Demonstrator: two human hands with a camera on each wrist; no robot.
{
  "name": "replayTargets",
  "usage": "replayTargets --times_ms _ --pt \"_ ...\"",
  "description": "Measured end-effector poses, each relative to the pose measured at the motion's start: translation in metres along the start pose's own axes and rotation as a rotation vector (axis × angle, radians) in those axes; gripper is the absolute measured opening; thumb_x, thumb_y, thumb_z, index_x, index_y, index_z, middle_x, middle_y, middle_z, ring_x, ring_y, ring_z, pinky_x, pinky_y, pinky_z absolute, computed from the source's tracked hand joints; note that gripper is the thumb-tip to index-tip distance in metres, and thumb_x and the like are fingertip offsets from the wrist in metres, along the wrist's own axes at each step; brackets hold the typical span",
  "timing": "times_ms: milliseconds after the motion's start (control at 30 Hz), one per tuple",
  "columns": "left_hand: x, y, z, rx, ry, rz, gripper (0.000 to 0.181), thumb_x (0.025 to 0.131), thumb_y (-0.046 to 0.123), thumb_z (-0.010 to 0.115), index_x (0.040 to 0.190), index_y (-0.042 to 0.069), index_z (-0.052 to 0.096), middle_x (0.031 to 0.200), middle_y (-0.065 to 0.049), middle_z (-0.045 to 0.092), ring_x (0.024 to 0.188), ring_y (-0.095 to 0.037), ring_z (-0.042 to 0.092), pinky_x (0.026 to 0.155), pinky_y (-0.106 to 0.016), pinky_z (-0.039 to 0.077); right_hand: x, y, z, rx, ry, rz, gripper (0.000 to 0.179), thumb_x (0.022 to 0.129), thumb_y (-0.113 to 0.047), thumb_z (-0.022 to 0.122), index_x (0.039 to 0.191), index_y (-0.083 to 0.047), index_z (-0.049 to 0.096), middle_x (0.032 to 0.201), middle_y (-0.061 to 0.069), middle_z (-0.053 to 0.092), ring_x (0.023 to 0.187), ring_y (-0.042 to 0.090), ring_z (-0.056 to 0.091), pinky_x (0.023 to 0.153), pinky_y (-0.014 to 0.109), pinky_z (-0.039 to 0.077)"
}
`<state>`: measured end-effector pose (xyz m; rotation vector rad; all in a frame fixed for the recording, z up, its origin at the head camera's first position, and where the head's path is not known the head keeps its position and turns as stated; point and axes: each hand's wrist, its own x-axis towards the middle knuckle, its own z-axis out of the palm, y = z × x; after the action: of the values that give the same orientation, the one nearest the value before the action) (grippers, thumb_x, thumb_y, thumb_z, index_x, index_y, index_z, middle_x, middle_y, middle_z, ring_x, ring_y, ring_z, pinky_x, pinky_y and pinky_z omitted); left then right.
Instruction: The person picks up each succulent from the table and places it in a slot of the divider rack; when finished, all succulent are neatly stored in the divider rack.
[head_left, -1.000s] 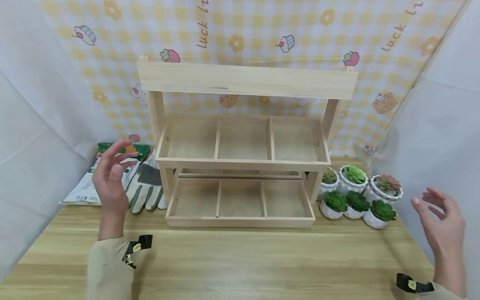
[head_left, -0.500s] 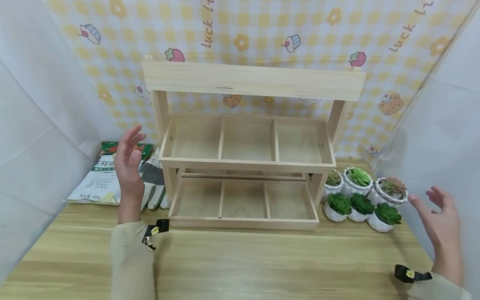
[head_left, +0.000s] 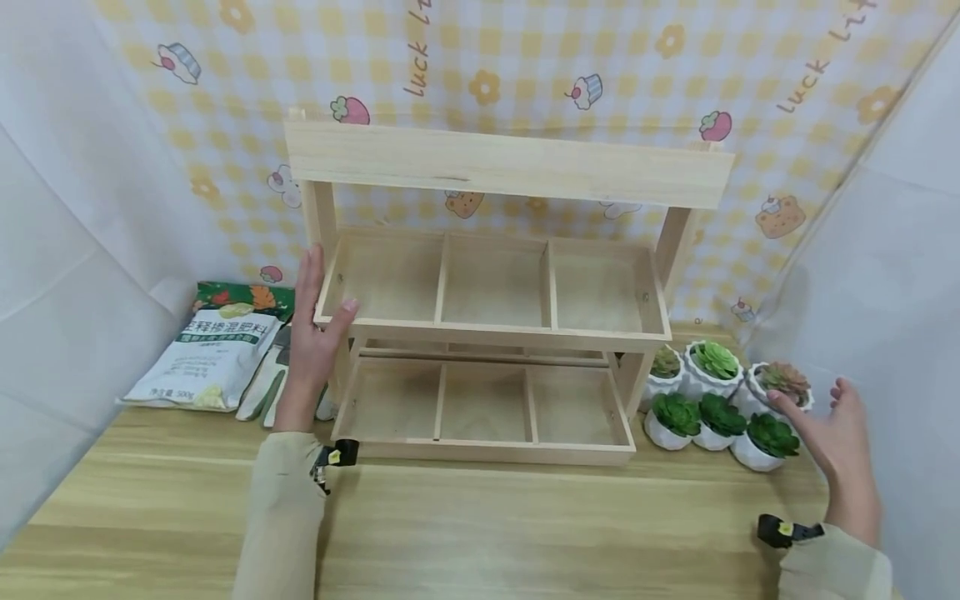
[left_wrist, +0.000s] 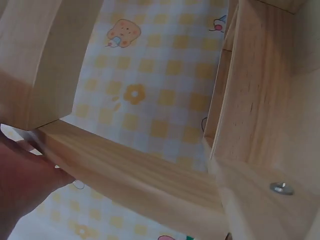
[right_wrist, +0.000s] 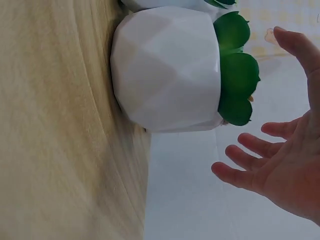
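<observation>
A pale wooden two-tier shelf (head_left: 480, 335) stands on the table, each tier a tray split into three compartments. My left hand (head_left: 313, 354) is at the left end of the upper tray, fingers straight along its side and thumb in front. In the left wrist view that hand (left_wrist: 30, 182) is partly behind the wood, at the side post (left_wrist: 130, 170); I cannot tell how firmly it touches. My right hand (head_left: 836, 442) is spread and holds nothing, close to a potted succulent (head_left: 767, 440). In the right wrist view, a gap parts its fingers (right_wrist: 240, 177) from the white faceted pot (right_wrist: 165, 70).
Several other succulents in white pots (head_left: 712, 371) cluster right of the shelf. To the left lie a white-and-green fertilizer bag (head_left: 206, 358) and grey-green work gloves (head_left: 262, 387). A checked cloth (head_left: 525, 50) hangs behind, with white sheets (head_left: 885, 275) at the sides.
My left hand has moved right, from over the bag and gloves to the shelf's left end. The right hand has shifted left, nearer the succulents.
</observation>
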<state>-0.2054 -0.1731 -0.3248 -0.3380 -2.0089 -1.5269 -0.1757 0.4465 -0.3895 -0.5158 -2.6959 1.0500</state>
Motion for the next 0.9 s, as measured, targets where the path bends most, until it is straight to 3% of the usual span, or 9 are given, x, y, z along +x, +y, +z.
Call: replayTargets --times_ms 133,433,533,700,900 --pt "0.0 0.001 0.002 0.007 -0.014 -0.035 0.071 0.087 0.015 0.053 0.15 0.013 0.02 0.154 -0.008 0.013 0.138 -0.021 0.014 0.107 -0.05 0.013 0.005 0.0 0.001 -0.028 -0.032 0.011 0.104 0.087 -0.047 0.055 0.141 0.01 -0.012 0.142 0.042 0.0 0.127 0.058 0.009 0.095 0.067 0.017" --pt "0.004 -0.022 0.0 -0.035 -0.066 -0.181 0.074 0.088 0.023 0.051 0.148 0.043 0.012 0.153 0.012 0.009 0.136 -0.024 0.021 0.102 -0.057 0.02 0.017 -0.004 0.012 -0.084 -0.118 0.015 0.106 0.086 -0.049 0.054 0.137 0.019 -0.009 0.135 0.048 0.007 0.121 0.061 0.016 0.093 0.066 0.022" --pt "0.004 -0.021 -0.001 -0.055 -0.076 -0.168 0.075 0.088 0.019 0.049 0.148 0.041 0.01 0.154 0.01 0.008 0.136 -0.024 0.019 0.103 -0.056 0.019 0.02 -0.002 0.017 -0.046 -0.105 -0.028 0.098 0.087 -0.044 0.057 0.139 0.019 0.004 0.134 0.047 0.018 0.12 0.059 0.023 0.093 0.064 0.024" --pt "0.003 -0.008 0.003 -0.073 -0.079 -0.126 0.075 0.087 0.015 0.046 0.151 0.03 0.01 0.155 0.005 0.007 0.137 -0.024 0.016 0.105 -0.053 0.016 0.02 0.003 0.021 -0.001 -0.075 -0.105 0.079 0.087 -0.034 0.06 0.143 0.008 0.024 0.134 0.041 0.031 0.118 0.055 0.032 0.092 0.062 0.027" --pt "0.001 -0.002 0.002 -0.06 -0.064 -0.143 0.075 0.086 0.015 0.045 0.151 0.03 0.01 0.155 0.004 0.008 0.136 -0.027 0.019 0.103 -0.055 0.018 0.022 0.001 0.02 -0.05 -0.116 0.065 0.1 0.085 -0.048 0.056 0.136 0.024 0.008 0.127 0.051 0.021 0.113 0.061 0.029 0.088 0.064 0.029"
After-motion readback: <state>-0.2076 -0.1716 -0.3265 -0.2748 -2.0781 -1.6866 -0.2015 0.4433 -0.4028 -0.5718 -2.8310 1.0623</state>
